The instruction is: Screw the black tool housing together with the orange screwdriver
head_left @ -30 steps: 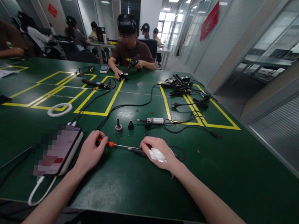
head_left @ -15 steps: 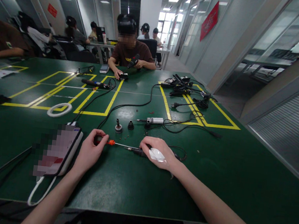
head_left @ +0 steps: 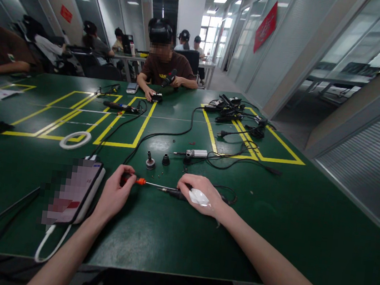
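My left hand is closed round the handle of a screwdriver with an orange-red collar. Its thin metal shaft runs to the right, and its tip ends by my right fingertips. My right hand, with a white patch taped on its back, is closed over a slim black tool with a metal tip pointing left; much of it is hidden under the hand. Beyond my hands stand a metal-and-black fitting and a small black collar. Several tiny screws lie just before them.
A silver-bodied tool with a cord lies farther back. To the left are a phone on a white block and a white ring. Black tools and cables are heaped at the far right. A co-worker sits opposite.
My left hand has turned very slightly round the screwdriver handle. My right hand and the black tool stay where they were.
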Action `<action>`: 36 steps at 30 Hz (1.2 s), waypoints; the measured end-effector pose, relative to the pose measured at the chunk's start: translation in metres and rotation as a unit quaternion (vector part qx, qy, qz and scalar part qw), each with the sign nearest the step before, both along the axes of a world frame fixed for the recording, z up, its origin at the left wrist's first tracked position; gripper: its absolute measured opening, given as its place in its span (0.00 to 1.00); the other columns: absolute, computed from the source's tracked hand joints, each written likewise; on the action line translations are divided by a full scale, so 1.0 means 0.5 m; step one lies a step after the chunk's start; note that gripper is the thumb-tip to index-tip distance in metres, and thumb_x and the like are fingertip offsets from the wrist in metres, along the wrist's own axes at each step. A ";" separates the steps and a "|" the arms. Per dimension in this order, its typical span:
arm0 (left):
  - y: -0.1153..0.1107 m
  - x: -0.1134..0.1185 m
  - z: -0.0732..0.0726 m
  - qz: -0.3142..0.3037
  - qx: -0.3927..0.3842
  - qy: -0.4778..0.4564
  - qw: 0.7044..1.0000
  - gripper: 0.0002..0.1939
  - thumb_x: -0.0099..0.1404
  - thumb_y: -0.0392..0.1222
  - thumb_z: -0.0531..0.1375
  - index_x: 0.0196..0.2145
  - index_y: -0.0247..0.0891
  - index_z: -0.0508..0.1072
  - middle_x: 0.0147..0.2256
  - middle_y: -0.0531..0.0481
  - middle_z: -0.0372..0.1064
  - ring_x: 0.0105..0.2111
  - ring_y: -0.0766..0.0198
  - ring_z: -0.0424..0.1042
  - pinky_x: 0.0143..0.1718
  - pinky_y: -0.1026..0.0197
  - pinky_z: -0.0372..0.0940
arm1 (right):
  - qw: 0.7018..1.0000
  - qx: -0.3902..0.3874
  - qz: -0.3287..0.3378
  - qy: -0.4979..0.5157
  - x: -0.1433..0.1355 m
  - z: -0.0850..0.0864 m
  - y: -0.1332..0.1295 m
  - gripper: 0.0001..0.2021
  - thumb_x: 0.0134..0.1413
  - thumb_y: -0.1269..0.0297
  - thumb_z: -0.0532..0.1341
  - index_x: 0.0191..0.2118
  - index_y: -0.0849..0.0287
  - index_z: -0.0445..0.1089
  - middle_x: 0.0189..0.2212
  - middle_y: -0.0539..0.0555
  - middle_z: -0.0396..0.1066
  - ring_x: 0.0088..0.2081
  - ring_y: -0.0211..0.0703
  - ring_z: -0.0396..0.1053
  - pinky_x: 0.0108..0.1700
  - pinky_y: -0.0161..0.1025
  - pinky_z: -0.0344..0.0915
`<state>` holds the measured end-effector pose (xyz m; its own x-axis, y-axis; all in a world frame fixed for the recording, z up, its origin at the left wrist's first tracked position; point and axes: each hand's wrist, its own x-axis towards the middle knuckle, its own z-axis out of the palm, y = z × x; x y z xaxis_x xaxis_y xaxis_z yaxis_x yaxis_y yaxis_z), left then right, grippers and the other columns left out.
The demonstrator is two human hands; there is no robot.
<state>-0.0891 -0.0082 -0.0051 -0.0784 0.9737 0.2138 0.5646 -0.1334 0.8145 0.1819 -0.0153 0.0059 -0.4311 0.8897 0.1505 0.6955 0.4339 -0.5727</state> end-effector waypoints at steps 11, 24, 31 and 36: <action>0.004 -0.003 0.011 0.010 -0.030 -0.057 0.998 0.22 0.56 0.65 0.64 0.29 0.42 0.70 0.25 0.56 0.65 0.26 0.61 0.66 0.31 0.60 0.63 | 1.000 0.004 0.000 -0.008 0.000 0.003 0.000 0.12 0.66 0.69 0.57 0.30 0.58 0.72 0.31 0.52 0.74 0.32 0.41 0.70 0.37 0.36 0.59; -0.004 0.002 0.014 -0.002 -0.052 -0.060 0.997 0.14 0.56 0.55 0.62 0.29 0.41 0.72 0.19 0.58 0.61 0.22 0.63 0.63 0.26 0.63 0.58 | 1.000 -0.006 -0.003 -0.007 -0.001 0.003 -0.001 0.11 0.67 0.70 0.57 0.31 0.59 0.72 0.32 0.53 0.75 0.33 0.41 0.71 0.38 0.36 0.60; -0.001 -0.001 0.015 0.001 -0.071 -0.139 0.988 0.15 0.51 0.51 0.63 0.34 0.39 0.73 0.21 0.58 0.65 0.22 0.64 0.63 0.26 0.63 0.57 | 1.000 -0.006 -0.002 -0.001 -0.001 0.004 -0.001 0.12 0.66 0.70 0.57 0.31 0.58 0.72 0.31 0.52 0.75 0.32 0.41 0.70 0.38 0.36 0.60; 0.001 -0.002 0.013 0.003 -0.076 -0.168 0.983 0.17 0.49 0.51 0.67 0.33 0.39 0.72 0.21 0.58 0.65 0.22 0.65 0.63 0.25 0.63 0.58 | 1.000 -0.009 0.000 -0.010 -0.001 0.004 -0.001 0.12 0.67 0.70 0.57 0.31 0.59 0.72 0.32 0.53 0.75 0.33 0.41 0.71 0.38 0.36 0.60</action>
